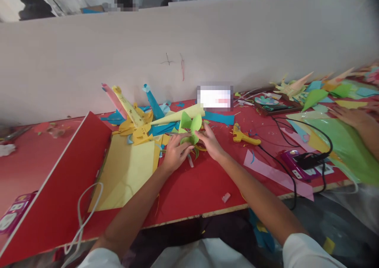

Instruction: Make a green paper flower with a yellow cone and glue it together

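A light green paper flower (191, 125) with broad curved petals is between my two hands above the red table (189, 189). My left hand (177, 152) pinches its lower edge with thumb and fingers. On the other side, my right hand (211, 141) grips a petal, fingertips partly hidden behind it. Just behind the flower lies a pale yellow paper cone (177, 114). Left of my hands, yellow paper sheets (127, 169) lie flat. A yellow glue gun (245, 136) rests on its side to the right of my right hand.
Decorated paper cones (130, 108) stand at the back left. A red divider (68, 177) rises on the left. On the right are a pink paper strip (275, 173), a purple power strip (299, 165) with black cables, and a co-worker's hand (346, 116) on green sheets.
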{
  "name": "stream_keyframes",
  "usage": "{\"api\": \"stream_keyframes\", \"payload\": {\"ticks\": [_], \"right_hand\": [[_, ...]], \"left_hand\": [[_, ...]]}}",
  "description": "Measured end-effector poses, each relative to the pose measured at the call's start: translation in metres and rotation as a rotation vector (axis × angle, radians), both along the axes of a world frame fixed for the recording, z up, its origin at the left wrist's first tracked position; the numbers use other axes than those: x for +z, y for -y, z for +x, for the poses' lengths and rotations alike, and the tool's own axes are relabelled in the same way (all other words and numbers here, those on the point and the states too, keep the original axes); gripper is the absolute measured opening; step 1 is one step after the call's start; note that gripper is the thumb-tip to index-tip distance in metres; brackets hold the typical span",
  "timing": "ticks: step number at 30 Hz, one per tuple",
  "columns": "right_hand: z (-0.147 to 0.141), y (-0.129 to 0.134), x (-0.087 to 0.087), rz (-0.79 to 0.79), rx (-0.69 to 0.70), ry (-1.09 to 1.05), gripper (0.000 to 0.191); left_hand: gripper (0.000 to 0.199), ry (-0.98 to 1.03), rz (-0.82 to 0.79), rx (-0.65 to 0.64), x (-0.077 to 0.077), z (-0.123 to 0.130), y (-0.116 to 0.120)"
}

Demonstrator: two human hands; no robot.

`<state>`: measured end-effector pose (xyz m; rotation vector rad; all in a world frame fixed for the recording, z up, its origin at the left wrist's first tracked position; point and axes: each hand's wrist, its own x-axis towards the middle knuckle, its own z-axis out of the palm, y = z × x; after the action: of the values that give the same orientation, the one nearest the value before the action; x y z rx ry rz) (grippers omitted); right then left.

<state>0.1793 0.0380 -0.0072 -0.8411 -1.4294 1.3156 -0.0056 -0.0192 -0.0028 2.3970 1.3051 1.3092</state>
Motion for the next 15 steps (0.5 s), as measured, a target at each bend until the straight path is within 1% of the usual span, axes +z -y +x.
{"api": "stream_keyframes", "payload": {"ticks": [3, 6, 8, 10, 12, 15], "right_hand": [[0.002, -0.001, 0.001, -0.029, -0.025, 0.008, 0.064], [0.005, -0.002, 0.004, -0.019, -0.054, 0.019, 0.063], [0.009, -0.003, 0.007, 0.002, -0.052, 0.028, 0.063], [0.012, -0.004, 0.01, 0.024, -0.051, 0.044, 0.065], [0.015, -0.007, 0.011, 0.052, -0.068, 0.064, 0.068], [0.019, -0.012, 0.008, 0.127, -0.12, 0.092, 0.076]], "left_hand": [[0.033, 0.049, -0.027, 0.018, 0.003, 0.001, 0.003], [0.031, 0.23, -0.042, 0.126, 0.002, -0.002, 0.0], [0.029, 0.361, -0.088, 0.204, -0.002, -0.007, -0.008], [0.025, 0.459, -0.176, 0.245, -0.01, -0.014, -0.018], [0.024, 0.571, -0.287, 0.221, -0.019, -0.02, -0.027], [0.031, 0.737, -0.408, 0.114, -0.026, -0.025, -0.035]]}}
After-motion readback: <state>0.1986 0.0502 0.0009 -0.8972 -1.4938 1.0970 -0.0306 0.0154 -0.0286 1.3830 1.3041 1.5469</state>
